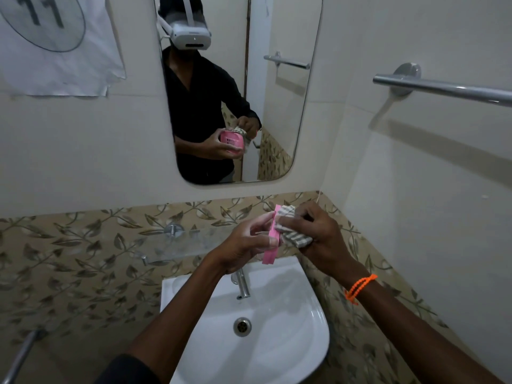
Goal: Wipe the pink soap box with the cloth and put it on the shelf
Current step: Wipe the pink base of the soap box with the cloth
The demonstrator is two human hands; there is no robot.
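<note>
Left hand (243, 245) gripping pink soap box (270, 245) upright, right hand (318, 234) pressing bunched cloth (293, 234) against it

Glossy white sink (291, 364), shiny metal tap (241, 285)

Glass shelf (177, 242) bare; tap (241, 284) stands just below its right end.

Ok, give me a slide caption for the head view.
Left hand holds the pink soap box over the sink while the right hand wipes it with the cloth.
</note>
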